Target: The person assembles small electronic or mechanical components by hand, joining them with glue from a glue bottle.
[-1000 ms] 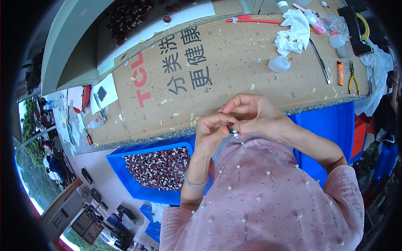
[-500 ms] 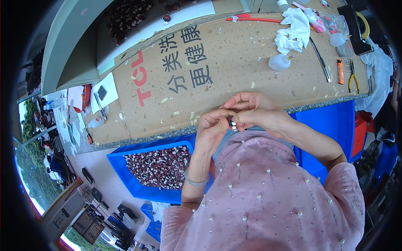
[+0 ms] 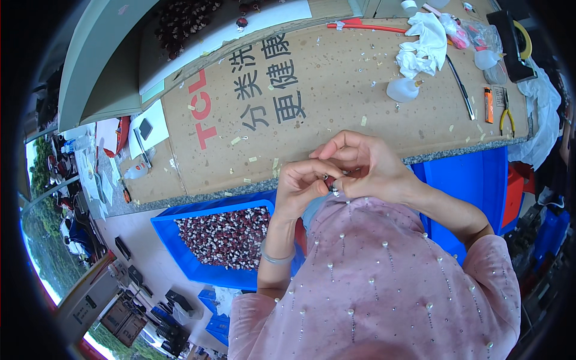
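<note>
Close in front of my body, over the near edge of the table, both hands meet around a small dark red and white figurine [image 3: 331, 185]. My left hand [image 3: 300, 185] pinches it between thumb and fingertips from the left. From the other side my right hand [image 3: 375, 165] grips it with thumb and index finger, its other fingers loosely curled above. A tiny metallic bit shows at the figurine's top; the fingers cover much of the rest. At my left, a blue bin [image 3: 165, 233] holds a great many similar dark red and white pieces [image 3: 225, 237].
Cardboard [image 3: 336, 78] covers the table. At the right lie a white squeeze bottle [image 3: 402, 90], crumpled tissue [image 3: 422, 51], yellow-handled pliers [image 3: 507, 117], an orange tube-like item [image 3: 488, 105] and a tape dispenser [image 3: 515, 48]. Another blue bin [image 3: 465, 180] sits below. More pieces [image 3: 186, 24] fill the shelf.
The figurine and the fingertips holding it have dropped slightly toward my body and turned a little. Both hands keep their grip. The view has shifted slightly.
</note>
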Available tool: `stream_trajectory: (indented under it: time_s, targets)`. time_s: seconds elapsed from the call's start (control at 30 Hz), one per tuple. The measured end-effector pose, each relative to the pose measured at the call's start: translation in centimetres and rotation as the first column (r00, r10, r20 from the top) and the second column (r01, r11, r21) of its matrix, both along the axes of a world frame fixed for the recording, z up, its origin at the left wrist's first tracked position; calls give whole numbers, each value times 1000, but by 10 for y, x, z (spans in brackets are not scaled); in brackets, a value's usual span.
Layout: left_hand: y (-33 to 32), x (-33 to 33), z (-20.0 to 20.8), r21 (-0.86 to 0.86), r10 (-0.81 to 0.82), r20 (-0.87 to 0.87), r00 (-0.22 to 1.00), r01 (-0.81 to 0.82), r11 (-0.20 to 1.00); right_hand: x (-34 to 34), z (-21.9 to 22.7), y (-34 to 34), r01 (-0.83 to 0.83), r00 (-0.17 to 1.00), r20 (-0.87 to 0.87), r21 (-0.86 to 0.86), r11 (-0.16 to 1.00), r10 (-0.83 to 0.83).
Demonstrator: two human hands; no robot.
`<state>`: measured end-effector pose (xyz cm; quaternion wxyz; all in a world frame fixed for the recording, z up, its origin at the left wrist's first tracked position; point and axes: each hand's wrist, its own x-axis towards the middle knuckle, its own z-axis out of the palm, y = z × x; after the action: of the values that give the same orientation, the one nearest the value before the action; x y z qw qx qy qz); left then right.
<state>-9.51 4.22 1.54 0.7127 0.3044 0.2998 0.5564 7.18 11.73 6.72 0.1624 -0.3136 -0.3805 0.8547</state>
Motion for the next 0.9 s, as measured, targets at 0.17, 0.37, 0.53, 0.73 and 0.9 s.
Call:
stream_trajectory:
  time_s: [0.17,0.37,0.53,0.73,0.9]
  targets:
    - [1,-3,0,14,-34,-13,999,34,999,-1,3,-1,-5,1000,20,5,1000,5]
    - [0,-3,0,3,-20,-39,999,20,1000,0,2,0,1,1000,20,-20,1000,-1]
    - [0,-2,-1,-17,-10,-29,1000,10,1000,0,2,1,2,1000,22,-32,999,-2]
    - [-2,-2,-4,-27,-4,-39,999,3,1000,0,2,2,-1,1000,18,-33,999,1]
    - [-2,-3,-2,-38,-6,-43,999,4,999,0,1,2,4,1000,-2,-44,999,-4]
